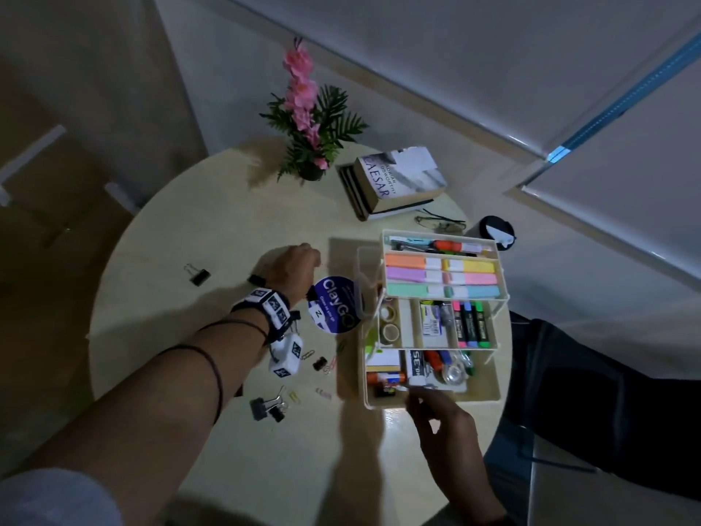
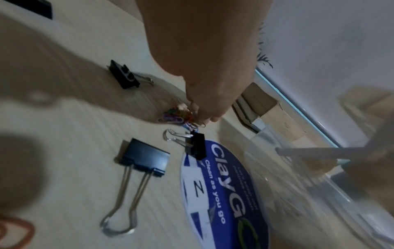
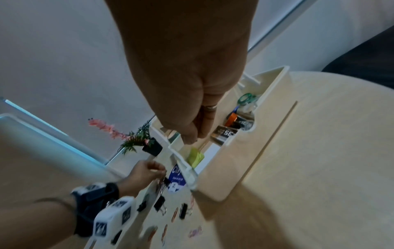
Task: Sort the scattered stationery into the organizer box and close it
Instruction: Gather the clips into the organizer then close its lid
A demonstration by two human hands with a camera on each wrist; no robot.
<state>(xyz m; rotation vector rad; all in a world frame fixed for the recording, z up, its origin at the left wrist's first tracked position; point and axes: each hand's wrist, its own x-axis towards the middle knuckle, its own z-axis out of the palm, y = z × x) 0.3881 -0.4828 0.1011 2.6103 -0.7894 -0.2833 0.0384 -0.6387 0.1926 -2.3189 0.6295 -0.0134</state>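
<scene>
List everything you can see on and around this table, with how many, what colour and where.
Table: one, beige, round.
Box: one, cream, open, on the table's right.
Highlighters: three, pink, blue and green, box's middle tier.
Tape rolls: two, middle tier's left compartment.
Binder clips: at least five, black, on the table left of the box.
Paper clips: a bunch, mixed colours, at the left fingertips; more lie loose.
Green clip: one, yellow-green, over the box.
Sticker: one, blue, round, beside the box.
Books: a stack, far side.
Plant: one, pink flowers, black pot.
Glasses: one, dark, behind the box.
Left hand: pinches paper clips.
Right hand: holds the green clip.
</scene>
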